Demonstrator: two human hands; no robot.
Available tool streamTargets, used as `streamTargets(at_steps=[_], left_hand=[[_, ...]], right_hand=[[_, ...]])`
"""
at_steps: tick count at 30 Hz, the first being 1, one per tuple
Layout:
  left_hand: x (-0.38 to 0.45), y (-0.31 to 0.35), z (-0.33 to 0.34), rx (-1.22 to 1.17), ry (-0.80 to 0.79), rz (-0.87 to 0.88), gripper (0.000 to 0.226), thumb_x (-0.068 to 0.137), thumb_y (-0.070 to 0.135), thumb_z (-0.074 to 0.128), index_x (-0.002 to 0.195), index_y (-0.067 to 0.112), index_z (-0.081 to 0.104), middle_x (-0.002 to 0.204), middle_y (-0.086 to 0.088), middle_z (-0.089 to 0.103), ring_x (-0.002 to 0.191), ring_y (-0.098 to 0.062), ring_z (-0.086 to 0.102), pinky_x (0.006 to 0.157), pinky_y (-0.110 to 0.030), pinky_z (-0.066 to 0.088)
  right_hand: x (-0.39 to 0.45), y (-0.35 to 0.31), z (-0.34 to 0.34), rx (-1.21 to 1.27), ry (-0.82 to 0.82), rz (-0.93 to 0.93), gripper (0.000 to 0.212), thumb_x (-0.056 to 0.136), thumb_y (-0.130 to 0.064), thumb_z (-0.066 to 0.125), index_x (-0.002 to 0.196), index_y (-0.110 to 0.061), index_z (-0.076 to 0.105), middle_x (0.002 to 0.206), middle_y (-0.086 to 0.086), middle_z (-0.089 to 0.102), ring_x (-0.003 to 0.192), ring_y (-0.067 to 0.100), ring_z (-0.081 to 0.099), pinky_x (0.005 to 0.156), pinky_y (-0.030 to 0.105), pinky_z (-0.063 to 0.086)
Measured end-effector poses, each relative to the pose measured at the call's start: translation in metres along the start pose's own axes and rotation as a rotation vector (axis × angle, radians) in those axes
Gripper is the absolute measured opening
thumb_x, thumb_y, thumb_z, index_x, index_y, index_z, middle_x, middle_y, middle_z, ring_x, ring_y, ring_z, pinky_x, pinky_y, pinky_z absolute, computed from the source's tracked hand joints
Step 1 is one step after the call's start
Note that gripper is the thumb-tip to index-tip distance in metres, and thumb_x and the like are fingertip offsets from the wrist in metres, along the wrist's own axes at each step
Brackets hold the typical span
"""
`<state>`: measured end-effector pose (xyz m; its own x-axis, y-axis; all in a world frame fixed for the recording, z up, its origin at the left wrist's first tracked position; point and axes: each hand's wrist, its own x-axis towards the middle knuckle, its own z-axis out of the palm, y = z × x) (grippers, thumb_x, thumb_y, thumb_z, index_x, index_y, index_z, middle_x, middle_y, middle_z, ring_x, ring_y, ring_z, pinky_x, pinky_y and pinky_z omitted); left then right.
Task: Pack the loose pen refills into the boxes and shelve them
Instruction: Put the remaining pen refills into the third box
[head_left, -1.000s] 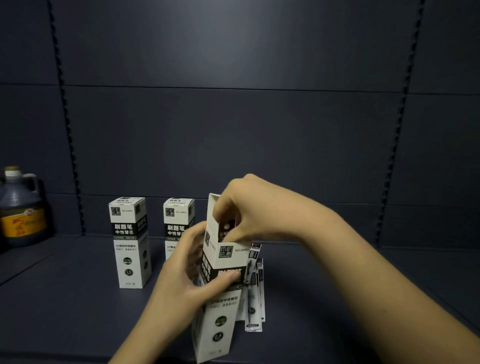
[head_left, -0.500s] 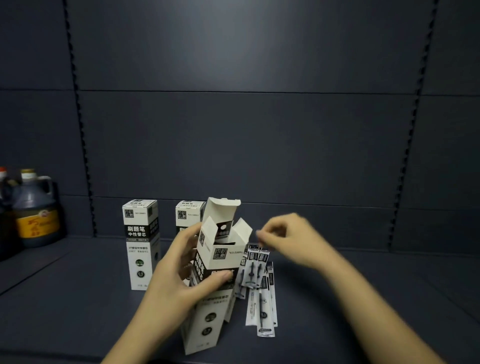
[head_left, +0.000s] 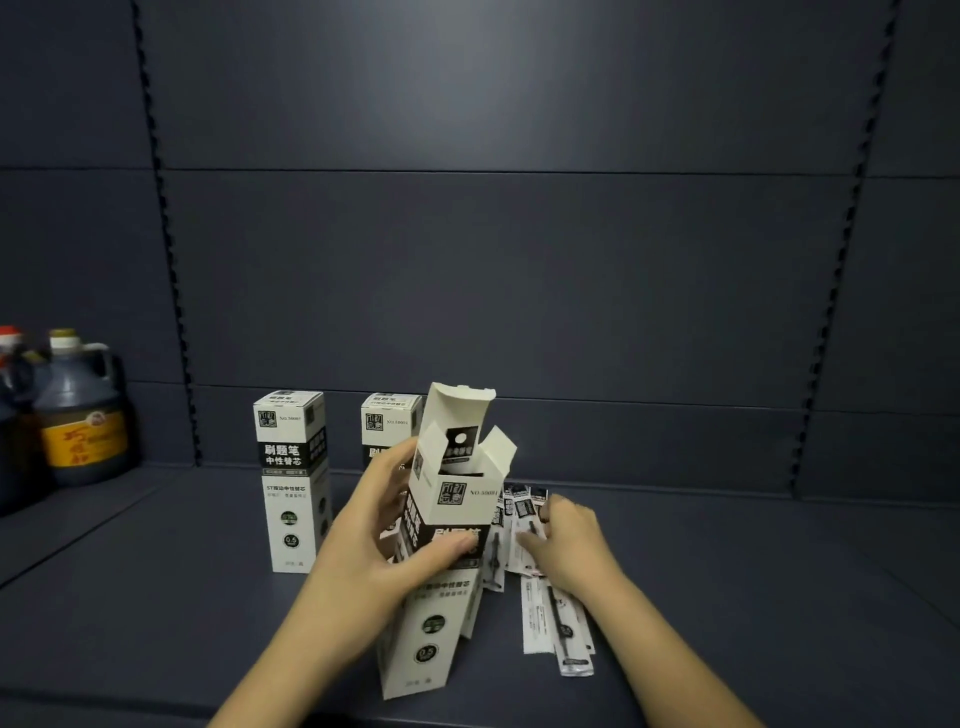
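My left hand (head_left: 387, 540) grips a tall white and black refill box (head_left: 441, 571) around its middle, holding it upright on the dark shelf (head_left: 156, 597) with its top flaps open. Just to the right, several loose pen refills (head_left: 550, 613) in clear and white sleeves lie on the shelf. My right hand (head_left: 569, 545) rests on top of them with its fingers curled over the sleeves. Two closed boxes of the same kind stand behind, one at the left (head_left: 293, 483) and one (head_left: 389, 423) partly hidden by my left hand.
Two dark bottles, one with an orange label (head_left: 78, 410), stand at the shelf's far left. A dark panelled back wall (head_left: 519, 286) closes the shelf behind the boxes.
My right hand left the box's open top, moved right and came down onto the loose refills. The top flaps now stand open. My left hand kept its hold on the box.
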<state>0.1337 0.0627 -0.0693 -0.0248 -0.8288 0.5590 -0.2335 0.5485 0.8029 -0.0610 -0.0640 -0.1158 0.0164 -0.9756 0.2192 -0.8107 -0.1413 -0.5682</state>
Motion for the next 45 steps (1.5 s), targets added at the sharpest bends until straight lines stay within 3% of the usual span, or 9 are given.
streamTargets(at_steps=[3,9,13,17,19,23,26,34,45], left_hand=[[0.001,-0.001,0.001,0.008,-0.012,-0.005,0.075,0.063,0.040,0.081,0.132,0.039,0.051,0.124,0.010,0.067,0.113,-0.011,0.066,0.098,-0.047,0.053],[0.000,0.002,0.002,0.032,-0.027,0.011,0.074,0.062,0.045,0.080,0.130,0.047,0.049,0.125,0.018,0.065,0.115,-0.005,0.064,0.098,-0.038,0.052],[0.000,0.005,0.001,0.040,-0.033,0.024,0.066,0.062,0.047,0.078,0.120,0.060,0.049,0.120,0.023,0.066,0.112,0.000,0.064,0.094,-0.031,0.052],[-0.001,0.008,0.003,0.058,-0.031,0.046,0.064,0.065,0.041,0.080,0.117,0.064,0.049,0.120,0.027,0.065,0.113,0.004,0.063,0.095,-0.026,0.050],[-0.001,0.008,0.004,0.063,-0.031,0.055,0.066,0.069,0.034,0.080,0.120,0.060,0.048,0.122,0.027,0.065,0.115,0.004,0.062,0.097,-0.026,0.049],[0.000,0.008,0.006,0.075,-0.031,0.071,0.067,0.073,0.033,0.085,0.126,0.052,0.049,0.123,0.028,0.064,0.115,0.004,0.062,0.100,-0.027,0.050],[0.000,0.008,0.007,0.083,-0.035,0.089,0.066,0.074,0.025,0.083,0.124,0.054,0.050,0.124,0.030,0.063,0.116,0.007,0.060,0.097,-0.014,0.048],[-0.003,0.010,0.007,0.079,-0.051,0.091,0.068,0.073,0.035,0.085,0.126,0.054,0.048,0.126,0.027,0.063,0.115,0.004,0.061,0.095,-0.019,0.050],[-0.004,0.010,0.006,0.068,-0.037,0.122,0.066,0.071,0.038,0.081,0.123,0.060,0.048,0.128,0.027,0.062,0.117,0.004,0.060,0.095,-0.013,0.048]], right_hand=[[-0.003,0.004,-0.004,0.055,0.012,0.045,0.019,0.094,-0.020,0.061,0.103,-0.005,0.056,0.107,0.009,0.056,0.075,0.015,0.050,0.052,0.020,0.037],[-0.011,0.005,-0.012,0.108,0.223,-0.004,0.016,0.087,-0.008,0.060,0.085,-0.022,0.069,0.083,-0.005,0.068,0.079,0.016,0.063,0.070,0.032,0.051],[-0.023,0.003,-0.027,0.305,0.278,-0.077,0.017,0.084,-0.006,0.070,0.079,-0.021,0.064,0.075,-0.006,0.065,0.062,0.005,0.057,0.060,0.018,0.049],[-0.051,-0.007,-0.042,0.496,0.211,-0.185,0.029,0.084,0.004,0.069,0.085,-0.022,0.057,0.078,0.008,0.064,0.061,0.012,0.053,0.059,0.026,0.053],[-0.068,-0.017,-0.052,0.539,0.187,-0.256,0.031,0.086,0.003,0.067,0.086,-0.026,0.056,0.078,0.001,0.066,0.059,0.006,0.052,0.057,0.023,0.049],[-0.095,-0.042,-0.085,0.652,0.210,-0.369,0.022,0.089,-0.006,0.067,0.095,-0.028,0.066,0.090,-0.014,0.072,0.079,0.002,0.068,0.072,0.018,0.055],[-0.108,-0.061,-0.111,0.720,0.220,-0.477,0.003,0.091,-0.013,0.066,0.090,-0.015,0.068,0.090,-0.003,0.074,0.086,0.011,0.071,0.077,0.024,0.058],[-0.121,-0.103,-0.138,0.921,0.268,-0.672,0.016,0.082,-0.006,0.071,0.086,-0.020,0.075,0.088,-0.006,0.076,0.085,0.007,0.073,0.078,0.015,0.054],[-0.104,-0.097,-0.116,0.637,0.265,-0.577,0.029,0.082,-0.009,0.076,0.099,-0.022,0.056,0.090,-0.012,0.074,0.083,0.004,0.071,0.082,0.030,0.058]])
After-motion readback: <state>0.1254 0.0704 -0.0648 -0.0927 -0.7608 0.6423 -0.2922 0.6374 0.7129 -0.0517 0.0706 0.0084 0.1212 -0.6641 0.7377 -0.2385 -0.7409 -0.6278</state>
